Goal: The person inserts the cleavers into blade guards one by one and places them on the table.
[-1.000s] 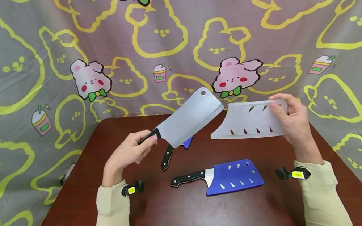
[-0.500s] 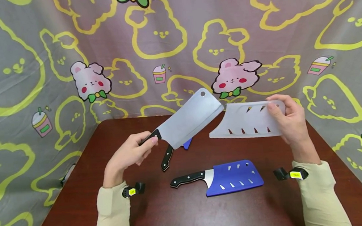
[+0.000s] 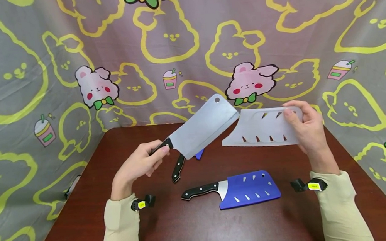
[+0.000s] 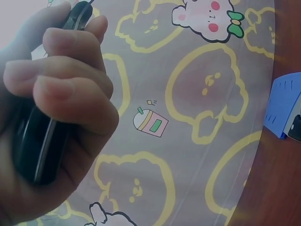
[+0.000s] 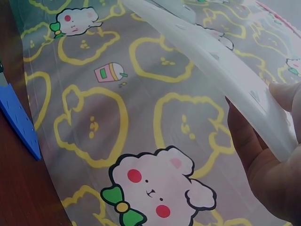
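A cleaver [image 3: 204,125] with a bare steel blade is held up over the table, its blade slanting up to the right. My left hand [image 3: 141,160] grips its black handle [image 4: 42,141], fingers curled round it in the left wrist view. To the right, my right hand [image 3: 307,131] pinches a white slotted blade cover [image 3: 258,127] by its far end, thumb in front and fingers behind. The cover's wide curved end faces the cleaver, and the blade's tip corner is right at its upper left corner. In the right wrist view the cover [image 5: 225,70] appears edge-on.
On the brown table [image 3: 203,232] lies a second cleaver in a blue slotted cover [image 3: 250,188], black handle [image 3: 199,190] pointing left. Behind the raised blade, another black handle [image 3: 178,169] and a bit of blue cover [image 3: 199,153] show. A patterned curtain [image 3: 185,39] surrounds the table.
My right hand and the white cover have shifted slightly left, closer to the cleaver's tip. The left hand and cleaver have hardly moved, and both grips stay the same.
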Demonstrator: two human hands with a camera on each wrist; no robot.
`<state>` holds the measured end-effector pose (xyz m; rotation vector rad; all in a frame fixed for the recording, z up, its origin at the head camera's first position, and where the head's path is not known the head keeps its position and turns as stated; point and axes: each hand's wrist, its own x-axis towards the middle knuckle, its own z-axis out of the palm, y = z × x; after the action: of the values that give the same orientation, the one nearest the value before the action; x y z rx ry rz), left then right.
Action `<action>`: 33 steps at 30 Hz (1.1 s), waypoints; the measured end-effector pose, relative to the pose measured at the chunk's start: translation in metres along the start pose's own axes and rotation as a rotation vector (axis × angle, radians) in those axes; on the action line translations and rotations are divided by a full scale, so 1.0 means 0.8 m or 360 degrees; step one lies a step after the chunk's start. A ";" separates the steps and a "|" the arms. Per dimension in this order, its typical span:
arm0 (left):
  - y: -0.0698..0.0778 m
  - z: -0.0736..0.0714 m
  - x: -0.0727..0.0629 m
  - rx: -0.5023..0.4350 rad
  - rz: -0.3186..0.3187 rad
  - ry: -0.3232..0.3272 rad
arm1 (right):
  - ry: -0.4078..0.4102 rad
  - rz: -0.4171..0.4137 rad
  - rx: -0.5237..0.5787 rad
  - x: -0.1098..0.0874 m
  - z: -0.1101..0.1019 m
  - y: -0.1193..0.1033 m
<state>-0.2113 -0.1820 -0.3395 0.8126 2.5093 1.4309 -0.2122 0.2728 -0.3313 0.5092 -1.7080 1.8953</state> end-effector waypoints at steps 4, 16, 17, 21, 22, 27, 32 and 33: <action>-0.002 0.001 0.000 0.0013 -0.0010 -0.0010 | -0.0053 -0.0001 -0.0016 -0.001 -0.001 0.002; 0.021 0.012 -0.003 -0.0069 -0.0093 -0.0211 | -0.0092 -0.0004 -0.0020 0.000 -0.014 -0.005; 0.023 0.014 -0.004 -0.0075 -0.0095 -0.0230 | -0.0106 -0.0004 -0.0001 0.000 -0.017 -0.006; 0.031 0.022 -0.001 -0.0102 -0.0093 -0.0322 | -0.0172 -0.0005 0.0095 0.001 -0.030 -0.010; 0.032 0.024 0.000 -0.0096 -0.0097 -0.0348 | -0.0189 -0.0007 0.0094 0.001 -0.033 -0.011; 0.026 0.033 0.005 -0.0018 -0.0111 -0.0514 | -0.0249 0.0009 0.0034 0.002 -0.041 -0.015; 0.023 0.040 0.007 0.0052 -0.0133 -0.0679 | -0.0352 0.0048 -0.0034 0.002 -0.045 -0.017; 0.023 0.042 0.007 0.0065 -0.0139 -0.0717 | -0.0392 0.0068 -0.0114 0.002 -0.045 -0.018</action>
<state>-0.1968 -0.1467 -0.3416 0.9015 2.2040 1.0316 -0.2018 0.3095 -0.3239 0.7072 -1.9490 1.8558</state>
